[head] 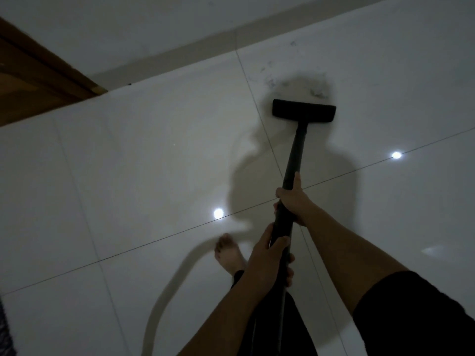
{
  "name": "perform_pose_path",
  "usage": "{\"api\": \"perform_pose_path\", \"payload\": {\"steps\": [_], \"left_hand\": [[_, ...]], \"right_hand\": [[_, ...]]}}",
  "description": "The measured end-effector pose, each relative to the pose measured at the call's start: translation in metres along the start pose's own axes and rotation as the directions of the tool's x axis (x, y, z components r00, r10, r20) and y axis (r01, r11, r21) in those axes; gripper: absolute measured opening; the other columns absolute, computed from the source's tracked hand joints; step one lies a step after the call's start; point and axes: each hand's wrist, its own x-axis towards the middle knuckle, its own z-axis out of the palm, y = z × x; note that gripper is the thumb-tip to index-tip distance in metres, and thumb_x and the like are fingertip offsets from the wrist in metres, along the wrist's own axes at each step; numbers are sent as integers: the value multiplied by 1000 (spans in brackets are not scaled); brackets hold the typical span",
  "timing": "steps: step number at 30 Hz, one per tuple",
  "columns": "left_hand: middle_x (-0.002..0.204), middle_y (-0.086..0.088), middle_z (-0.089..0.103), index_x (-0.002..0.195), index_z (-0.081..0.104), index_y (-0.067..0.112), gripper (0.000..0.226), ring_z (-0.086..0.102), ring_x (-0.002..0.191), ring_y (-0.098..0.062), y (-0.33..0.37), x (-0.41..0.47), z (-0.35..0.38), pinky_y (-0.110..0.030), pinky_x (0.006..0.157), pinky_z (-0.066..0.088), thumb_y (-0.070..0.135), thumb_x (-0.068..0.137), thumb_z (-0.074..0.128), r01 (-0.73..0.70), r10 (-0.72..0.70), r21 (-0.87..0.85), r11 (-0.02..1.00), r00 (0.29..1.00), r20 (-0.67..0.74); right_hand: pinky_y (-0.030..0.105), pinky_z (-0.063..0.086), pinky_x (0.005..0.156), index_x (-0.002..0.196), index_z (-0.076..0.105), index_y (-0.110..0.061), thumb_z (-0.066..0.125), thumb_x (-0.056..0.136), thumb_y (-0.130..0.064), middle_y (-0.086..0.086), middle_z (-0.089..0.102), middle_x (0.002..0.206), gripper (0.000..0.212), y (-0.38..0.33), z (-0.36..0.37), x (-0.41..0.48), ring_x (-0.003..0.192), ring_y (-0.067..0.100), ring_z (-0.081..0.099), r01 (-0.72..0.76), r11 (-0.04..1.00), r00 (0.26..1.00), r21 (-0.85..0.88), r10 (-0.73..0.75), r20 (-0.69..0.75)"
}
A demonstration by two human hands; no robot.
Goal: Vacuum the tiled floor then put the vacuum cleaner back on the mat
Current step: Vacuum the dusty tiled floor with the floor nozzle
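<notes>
The vacuum cleaner's black floor head [304, 111] rests flat on the glossy white tiled floor [128, 163], just below a patch of dark dust and hair [308, 86]. Its black wand [295, 155] runs down toward me. My right hand [293, 201] grips the wand higher up, thumb along the tube. My left hand [270, 255] is wrapped around the wand below it, closer to my body. The vacuum's body and the mat are not identifiable in view.
A white wall with a skirting band [192, 47] runs across the top. A brown wooden door frame [38, 73] stands at the upper left. My bare foot [228, 253] is on the tile. A dark patterned edge [5, 330] shows at the lower left.
</notes>
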Motion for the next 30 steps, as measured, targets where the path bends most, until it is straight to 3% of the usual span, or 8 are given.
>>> {"api": "perform_pose_path", "payload": {"steps": [6, 12, 18, 21, 25, 27, 28, 30], "left_hand": [[62, -9, 49, 129, 47, 24, 33, 44, 38, -14, 19, -8, -18, -19, 36, 39, 12, 98, 42, -13, 11, -75, 997, 1000, -23], [60, -7, 51, 128, 49, 27, 34, 45, 40, -16, 35, -17, -46, -21, 37, 41, 12, 98, 43, -33, 29, -85, 996, 998, -48], [62, -5, 51, 117, 52, 33, 30, 46, 40, -13, 45, -10, -50, -22, 39, 42, 13, 97, 45, -54, 49, -57, 997, 995, -86], [61, -7, 50, 116, 51, 33, 29, 45, 35, -12, 51, 0, -36, -20, 34, 41, 11, 97, 45, -33, 25, -64, 997, 992, -125], [62, 1, 40, 134, 44, 19, 35, 42, 22, -2, 73, -1, -20, -6, 28, 32, 11, 100, 38, -66, 69, 60, 996, 996, -59], [66, 8, 25, 143, 31, 16, 40, 38, 24, 16, 99, -14, -13, -2, 33, 33, 14, 102, 33, -63, 64, 20, 998, 998, -21], [67, 7, 25, 143, 31, 17, 40, 39, 24, 15, 101, -10, -11, -3, 32, 34, 14, 102, 33, -57, 58, 36, 998, 998, -23], [63, -1, 41, 134, 43, 24, 36, 43, 23, -3, 93, 9, -8, -7, 29, 33, 12, 100, 38, -47, 47, 3, 999, 996, -79]], "right_hand": [[33, 50, 54, 151, -10, -41, 46, 96, -7, 19, 52, 112, 85, -22, 30, -3, 58, 19, 55, 16, 996, 999, -89, -12, 44], [35, 51, 59, 151, -7, -43, 48, 95, -6, 23, 52, 124, 87, -32, 59, -1, 60, 21, 57, 16, 997, 999, -81, -13, 40], [35, 50, 56, 152, -5, -41, 48, 94, -6, 15, 54, 102, 86, -40, 68, 11, 58, 22, 56, 47, 992, 999, -118, -46, 16], [35, 50, 55, 151, -8, -41, 47, 95, -9, 18, 58, 102, 85, -54, 58, 12, 58, 22, 57, 51, 982, 998, -181, -44, 38], [31, 50, 54, 152, -10, -38, 47, 96, -8, 21, 58, 114, 85, -76, 43, 12, 61, 20, 58, 52, 964, 997, -259, -37, 64], [30, 49, 52, 153, -10, -37, 46, 96, -7, 21, 58, 112, 85, -83, 39, 13, 60, 19, 57, 55, 961, 997, -271, -36, 75], [30, 49, 52, 152, -10, -37, 46, 96, -7, 20, 58, 106, 85, -86, 38, 15, 60, 19, 57, 55, 962, 996, -267, -35, 79], [31, 50, 53, 152, -10, -38, 46, 96, -7, 18, 58, 97, 85, -93, 37, 19, 59, 19, 56, 51, 967, 996, -251, -31, 82]]}}
